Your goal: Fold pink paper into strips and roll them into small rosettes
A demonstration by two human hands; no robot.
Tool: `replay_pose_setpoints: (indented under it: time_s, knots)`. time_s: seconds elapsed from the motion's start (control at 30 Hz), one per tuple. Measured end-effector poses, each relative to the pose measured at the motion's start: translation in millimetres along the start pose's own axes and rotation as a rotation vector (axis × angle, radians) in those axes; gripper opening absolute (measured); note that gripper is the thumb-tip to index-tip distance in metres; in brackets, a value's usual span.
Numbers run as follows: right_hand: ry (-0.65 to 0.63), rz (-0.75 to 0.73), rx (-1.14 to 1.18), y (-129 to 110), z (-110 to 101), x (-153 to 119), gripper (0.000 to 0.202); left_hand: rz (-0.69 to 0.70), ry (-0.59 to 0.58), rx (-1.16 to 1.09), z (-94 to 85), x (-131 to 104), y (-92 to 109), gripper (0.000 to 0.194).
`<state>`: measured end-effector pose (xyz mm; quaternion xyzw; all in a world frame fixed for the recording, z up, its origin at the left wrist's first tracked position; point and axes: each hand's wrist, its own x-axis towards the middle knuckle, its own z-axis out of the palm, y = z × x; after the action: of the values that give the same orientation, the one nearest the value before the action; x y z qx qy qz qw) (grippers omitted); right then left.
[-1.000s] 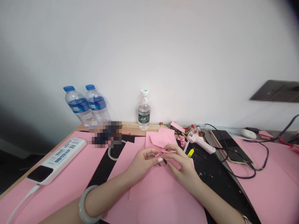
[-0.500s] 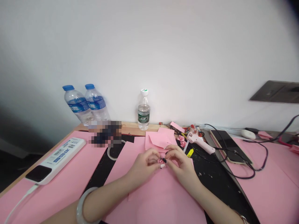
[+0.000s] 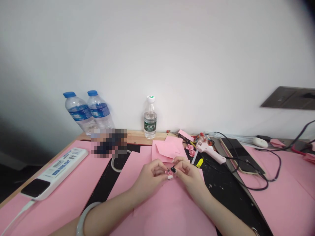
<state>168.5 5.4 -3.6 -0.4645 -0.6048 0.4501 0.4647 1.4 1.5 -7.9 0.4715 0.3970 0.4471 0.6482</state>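
Between the fingertips of both hands is a small folded pink paper piece, mostly covered by the fingers; its exact shape cannot be made out. My left hand pinches it from the left, thumb and fingers closed. From the right, my right hand grips it too, a dark-nailed thumb pressed against it. Both hands are just above a large pink paper sheet. Behind them lie smaller pink paper squares, and small pink paper roses sit to their right.
A pink glue gun with a black cable lies right of the hands, near a phone. A white power bank is at left. Bottles stand along the wall. A roll of tape rests on the black mat.
My fingers have shifted slightly on the small pink paper, the right thumb now pressing over it. The whole view has moved a little. Other objects stay in place.
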Motion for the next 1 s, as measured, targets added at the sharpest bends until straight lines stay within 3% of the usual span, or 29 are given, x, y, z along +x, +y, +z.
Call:
replay_pose_setpoints:
  time_s: [0.27,0.73,1.0]
  knots:
    - [-0.011,-0.016,0.043,3.8,3.8,-4.5,0.005,-0.012,0.007,-0.069,0.3,0.2,0.9,0.018]
    - [-0.044,0.038,0.08,8.2,-1.2,1.3,0.026,-0.004,-0.023,-0.071,0.7,-0.7,0.7,0.016]
    - [-0.06,0.168,0.267,4.7,0.4,1.4,0.028,0.004,-0.042,-0.072,-0.5,0.1,-0.6,0.015]
